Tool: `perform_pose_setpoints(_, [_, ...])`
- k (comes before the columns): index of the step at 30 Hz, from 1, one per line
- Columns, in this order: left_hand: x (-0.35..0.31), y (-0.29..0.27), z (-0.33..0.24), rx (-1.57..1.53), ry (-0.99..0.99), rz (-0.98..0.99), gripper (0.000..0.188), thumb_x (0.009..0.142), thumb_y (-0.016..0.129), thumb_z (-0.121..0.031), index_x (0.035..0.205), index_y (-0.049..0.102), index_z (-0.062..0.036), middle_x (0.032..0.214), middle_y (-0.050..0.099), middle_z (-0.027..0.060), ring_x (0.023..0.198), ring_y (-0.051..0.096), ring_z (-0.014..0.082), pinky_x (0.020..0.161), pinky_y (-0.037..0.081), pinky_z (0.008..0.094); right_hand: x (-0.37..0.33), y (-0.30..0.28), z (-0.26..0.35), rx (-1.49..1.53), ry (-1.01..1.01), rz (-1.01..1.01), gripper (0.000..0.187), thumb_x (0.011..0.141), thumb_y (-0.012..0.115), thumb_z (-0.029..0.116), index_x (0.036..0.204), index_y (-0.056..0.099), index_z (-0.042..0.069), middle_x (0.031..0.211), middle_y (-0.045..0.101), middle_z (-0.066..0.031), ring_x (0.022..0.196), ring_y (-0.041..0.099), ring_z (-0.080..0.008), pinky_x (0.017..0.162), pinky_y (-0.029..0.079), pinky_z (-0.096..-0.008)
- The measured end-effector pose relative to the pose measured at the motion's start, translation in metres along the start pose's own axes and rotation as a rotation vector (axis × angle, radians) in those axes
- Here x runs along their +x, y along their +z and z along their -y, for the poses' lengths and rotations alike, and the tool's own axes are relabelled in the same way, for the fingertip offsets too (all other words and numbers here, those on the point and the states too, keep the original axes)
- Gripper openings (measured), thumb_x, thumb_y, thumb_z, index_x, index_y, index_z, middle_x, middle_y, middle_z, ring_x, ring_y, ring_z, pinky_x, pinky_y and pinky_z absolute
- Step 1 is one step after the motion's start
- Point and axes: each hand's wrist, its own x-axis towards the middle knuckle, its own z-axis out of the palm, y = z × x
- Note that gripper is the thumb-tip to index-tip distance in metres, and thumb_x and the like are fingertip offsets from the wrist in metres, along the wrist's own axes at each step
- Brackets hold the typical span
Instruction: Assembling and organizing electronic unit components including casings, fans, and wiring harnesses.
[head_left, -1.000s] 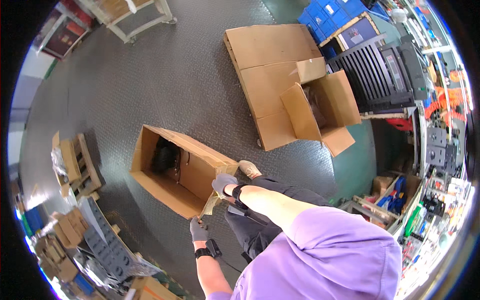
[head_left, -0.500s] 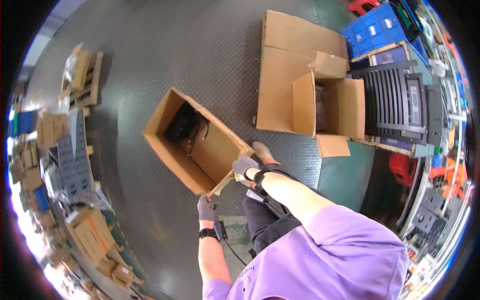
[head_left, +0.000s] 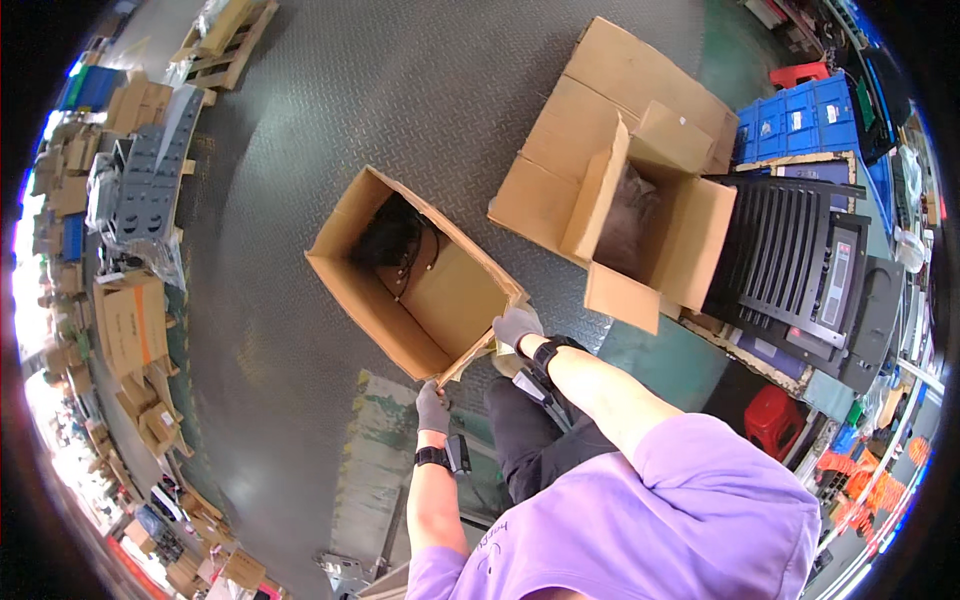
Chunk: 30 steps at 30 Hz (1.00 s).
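Note:
A deep open cardboard box point(head_left: 390, 330) is held in front of me by its near rim. Black cables point(head_left: 395, 240) lie bunched at its far end, with thin leads trailing over the bottom. My left hand point(head_left: 433, 408), in a grey glove, is closed on the box's near left corner. At the near right corner, my right hand point(head_left: 517, 326), gloved likewise, grips the rim. Most of the fingertips are hidden behind the cardboard. Black straps with small devices sit on both wrists.
To the right stands another open cardboard box point(head_left: 680, 225) over flattened cardboard point(head_left: 545, 165). Beyond it are black slatted panels point(head_left: 780, 255), blue crates point(head_left: 800, 118) and a red stool point(head_left: 773, 420). Grey metal parts point(head_left: 150, 190) and cartons point(head_left: 130, 320) line the left side, near a wooden pallet point(head_left: 235, 55).
My view has turned, so the surroundings have shifted around me. Both hands keep their hold on the box, which has moved along with me; the second box now appears nearer its right side.

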Motion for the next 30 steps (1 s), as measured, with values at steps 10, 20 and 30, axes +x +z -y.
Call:
perform_pose_setpoints(10, [-0.067, 0.025, 0.146, -0.057, 0.023, -0.054, 0.012, 0.080, 0.048, -0.019, 0.074, 0.051, -0.0094, 0.056, 0.043, -0.0013, 0.041, 0.034, 0.0068, 0.038, 0.027, 0.0215, -0.064, 0.032, -0.119, 0.208, 0.101, -0.019, 0.039, 0.076, 0.042, 0.029, 0.094, 0.059, -0.001, 0.096, 0.056, -0.0255, 0.093, 0.055, -0.0359, 0.081, 0.042, -0.0417])
perform_pose_setpoints(20, [-0.131, 0.046, 0.320, -0.242, 0.002, -0.124, 0.017, 0.082, 0.047, -0.019, 0.070, 0.055, -0.0087, 0.052, 0.039, -0.0037, 0.039, 0.034, 0.0078, 0.036, 0.029, 0.0215, -0.119, 0.075, -0.254, 0.064, 0.040, 0.074, 0.040, 0.076, 0.038, 0.029, 0.092, 0.060, -0.001, 0.099, 0.055, -0.0242, 0.096, 0.053, -0.0371, 0.081, 0.041, -0.0426])
perform_pose_setpoints(30, [-0.187, 0.074, 0.503, -0.459, -0.032, -0.237, 0.013, 0.076, 0.052, -0.017, 0.067, 0.053, -0.0076, 0.051, 0.042, 0.0006, 0.039, 0.038, 0.0122, 0.043, 0.045, 0.0367, -0.179, 0.122, -0.383, -0.014, -0.018, 0.014, 0.035, 0.073, 0.043, 0.025, 0.076, 0.060, -0.006, 0.077, 0.060, -0.0248, 0.077, 0.059, -0.0348, 0.067, 0.045, -0.0387])
